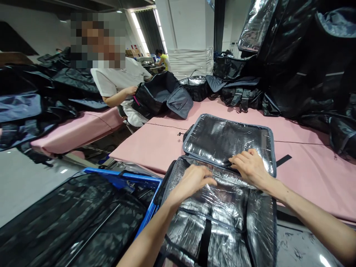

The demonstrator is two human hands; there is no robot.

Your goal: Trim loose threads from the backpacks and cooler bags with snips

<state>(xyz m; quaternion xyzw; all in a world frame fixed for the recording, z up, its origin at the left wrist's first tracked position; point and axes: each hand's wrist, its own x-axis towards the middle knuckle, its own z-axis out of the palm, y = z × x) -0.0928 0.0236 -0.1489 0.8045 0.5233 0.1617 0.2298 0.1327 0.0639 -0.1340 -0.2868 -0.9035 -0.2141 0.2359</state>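
Note:
An insulated bag [217, 193] with a shiny silver foil lining lies opened in front of me. Its foil-lined lid [222, 139], edged in grey binding, is folded back onto the pink table. Over the upper left of the bag's cavity hovers my left hand [194, 178], with thumb and fingers apart and nothing in it. By the seam between lid and bag, my right hand [249, 166] has its fingers curled together at the tips. A small dark bit shows at those fingertips; what it is stays unclear. A black strap [205, 241] crosses the lining.
A blue crate [125, 177] holding dark camouflage bags [69, 211] stands at my left. Across the pink table [144, 144], a person in a white shirt [122, 79] handles another open bag [155, 94]. Black bags [300, 70] are piled high at the right.

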